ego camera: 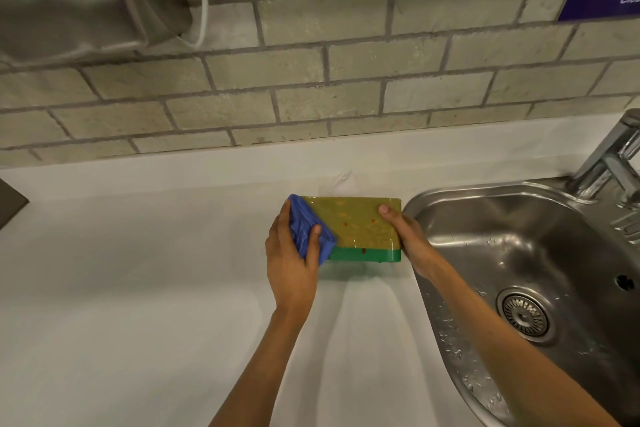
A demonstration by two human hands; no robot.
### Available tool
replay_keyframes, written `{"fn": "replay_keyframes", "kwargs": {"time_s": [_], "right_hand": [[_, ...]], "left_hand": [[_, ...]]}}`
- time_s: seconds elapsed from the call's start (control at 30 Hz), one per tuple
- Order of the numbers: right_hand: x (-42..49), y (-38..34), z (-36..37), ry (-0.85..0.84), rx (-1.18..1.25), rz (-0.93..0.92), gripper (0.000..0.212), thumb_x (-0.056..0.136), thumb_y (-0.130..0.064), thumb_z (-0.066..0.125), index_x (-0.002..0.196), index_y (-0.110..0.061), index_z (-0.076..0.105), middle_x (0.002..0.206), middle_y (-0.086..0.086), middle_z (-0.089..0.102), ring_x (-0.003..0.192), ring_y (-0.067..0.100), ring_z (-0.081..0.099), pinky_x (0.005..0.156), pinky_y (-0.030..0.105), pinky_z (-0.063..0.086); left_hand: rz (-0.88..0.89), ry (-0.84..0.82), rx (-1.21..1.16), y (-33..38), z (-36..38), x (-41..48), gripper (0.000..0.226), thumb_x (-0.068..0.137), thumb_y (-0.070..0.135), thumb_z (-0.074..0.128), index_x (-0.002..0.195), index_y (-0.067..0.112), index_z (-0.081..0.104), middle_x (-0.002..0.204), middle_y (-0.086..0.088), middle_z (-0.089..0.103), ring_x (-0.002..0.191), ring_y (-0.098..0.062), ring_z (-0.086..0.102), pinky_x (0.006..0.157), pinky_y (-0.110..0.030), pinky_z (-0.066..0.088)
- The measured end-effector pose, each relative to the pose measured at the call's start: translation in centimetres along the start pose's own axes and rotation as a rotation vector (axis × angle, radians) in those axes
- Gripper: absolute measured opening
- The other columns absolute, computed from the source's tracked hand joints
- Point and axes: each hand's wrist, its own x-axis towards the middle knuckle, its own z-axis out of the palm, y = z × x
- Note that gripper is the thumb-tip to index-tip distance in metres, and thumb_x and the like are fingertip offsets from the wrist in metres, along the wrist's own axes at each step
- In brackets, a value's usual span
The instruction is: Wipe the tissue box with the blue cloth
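A yellow-and-green tissue box [360, 229] stands on the white counter, tipped with its broad yellow face toward me; a white tissue [341, 182] sticks out behind it. My left hand [291, 260] grips a bunched blue cloth [308, 230] and presses it against the box's left end. My right hand [407, 236] holds the box's right end, thumb on the yellow face. Small red spots show on the box.
A steel sink [519, 270] with a wet basin and drain lies right beside the box, with a chrome tap [613, 156] at its back. A brick wall runs behind the counter [138, 288]. A metal dispenser [79, 0] hangs at top left.
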Motion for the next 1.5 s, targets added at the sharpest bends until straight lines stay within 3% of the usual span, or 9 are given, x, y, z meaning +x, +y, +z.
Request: {"fn": "replay_keyframes", "kwargs": {"time_s": [0.17, 0.37, 0.63, 0.77, 0.93, 1.13, 1.23, 1.33, 1.5], "right_hand": [[0.0, 0.2, -0.2, 0.005, -0.013, -0.023, 0.050, 0.080, -0.041, 0.058, 0.120, -0.012, 0.053, 0.119, 0.011, 0.063, 0.106, 0.023, 0.062, 0.094, 0.033, 0.047], [-0.1, 0.4, 0.0, 0.000, -0.017, -0.038, 0.063, 0.065, -0.051, 0.061, 0.117, -0.016, 0.054, 0.113, 0.007, 0.065, 0.103, 0.021, 0.063, 0.088, 0.030, 0.049], [0.0, 0.3, -0.1, -0.008, -0.005, -0.058, 0.047, 0.063, -0.050, 0.061, 0.101, -0.024, 0.059, 0.108, 0.006, 0.067, 0.101, 0.021, 0.064, 0.095, 0.035, 0.048], [0.3, 0.2, -0.1, -0.005, -0.003, -0.056, 0.046, 0.064, -0.049, 0.061, 0.102, -0.023, 0.059, 0.105, 0.005, 0.068, 0.098, 0.019, 0.065, 0.093, 0.034, 0.049], [0.1, 0.0, -0.3, -0.024, -0.016, -0.042, 0.047, 0.068, -0.045, 0.062, 0.106, -0.018, 0.059, 0.101, 0.004, 0.069, 0.093, 0.016, 0.066, 0.083, 0.029, 0.052], [0.1, 0.0, -0.4, -0.027, -0.041, -0.026, 0.032, 0.074, -0.043, 0.061, 0.100, -0.024, 0.058, 0.098, -0.001, 0.069, 0.088, 0.011, 0.067, 0.069, 0.019, 0.053], [0.0, 0.0, -0.4, -0.018, -0.049, -0.029, 0.043, 0.062, -0.050, 0.063, 0.097, -0.026, 0.059, 0.096, -0.002, 0.070, 0.086, 0.009, 0.067, 0.065, 0.015, 0.052], [-0.2, 0.1, -0.4, -0.022, -0.046, -0.024, 0.058, 0.058, -0.053, 0.064, 0.107, -0.022, 0.057, 0.097, -0.004, 0.070, 0.085, 0.007, 0.067, 0.065, 0.014, 0.052], [-0.4, -0.1, -0.4, -0.043, -0.060, 0.015, 0.081, 0.062, -0.061, 0.056, 0.128, -0.016, 0.046, 0.120, 0.006, 0.063, 0.103, 0.016, 0.062, 0.084, 0.028, 0.049]], "left_hand": [[-0.169, 0.095, -0.079, 0.2, -0.2, 2.1, 0.041, 0.094, 0.037, 0.047, 0.132, 0.022, 0.046, 0.105, -0.002, 0.068, 0.094, -0.022, 0.065, 0.070, -0.015, 0.045], [0.164, 0.030, 0.327, 2.1, 1.2, 1.2, 0.067, 0.087, 0.050, 0.040, 0.142, 0.013, 0.037, 0.144, -0.020, 0.043, 0.130, -0.038, 0.043, 0.101, -0.047, 0.043], [0.135, 0.035, 0.028, -0.5, 0.7, -0.9, 0.052, 0.089, 0.038, 0.040, 0.140, 0.034, 0.029, 0.145, -0.015, 0.041, 0.131, -0.027, 0.041, 0.105, -0.037, 0.037], [0.401, -0.006, 0.365, -1.8, 1.8, -1.5, 0.054, 0.088, 0.036, 0.041, 0.139, 0.020, 0.033, 0.141, -0.018, 0.038, 0.129, -0.039, 0.033, 0.103, -0.051, 0.035], [0.699, -0.071, 0.405, -4.8, -0.2, -0.7, 0.057, 0.097, 0.046, 0.025, 0.149, 0.033, 0.004, 0.141, -0.016, 0.030, 0.130, -0.038, 0.028, 0.102, -0.056, 0.030], [0.587, -0.062, 0.408, -1.6, 0.5, -1.2, 0.052, 0.097, 0.039, 0.024, 0.148, 0.026, 0.019, 0.139, -0.015, 0.038, 0.128, -0.035, 0.032, 0.102, -0.056, 0.038], [0.447, -0.058, 0.405, 0.7, 0.6, 0.4, 0.048, 0.088, 0.030, 0.041, 0.131, 0.009, 0.050, 0.132, -0.021, 0.056, 0.127, -0.037, 0.042, 0.094, -0.056, 0.049], [0.195, -0.079, 0.407, 3.3, 1.0, 1.2, 0.053, 0.085, 0.032, 0.039, 0.132, 0.011, 0.053, 0.137, -0.020, 0.053, 0.124, -0.044, 0.049, 0.096, -0.054, 0.048], [0.319, -0.180, 0.589, 3.1, 1.4, 0.7, 0.056, 0.082, 0.034, 0.038, 0.128, 0.008, 0.056, 0.135, -0.020, 0.055, 0.122, -0.045, 0.052, 0.091, -0.056, 0.050]]}}
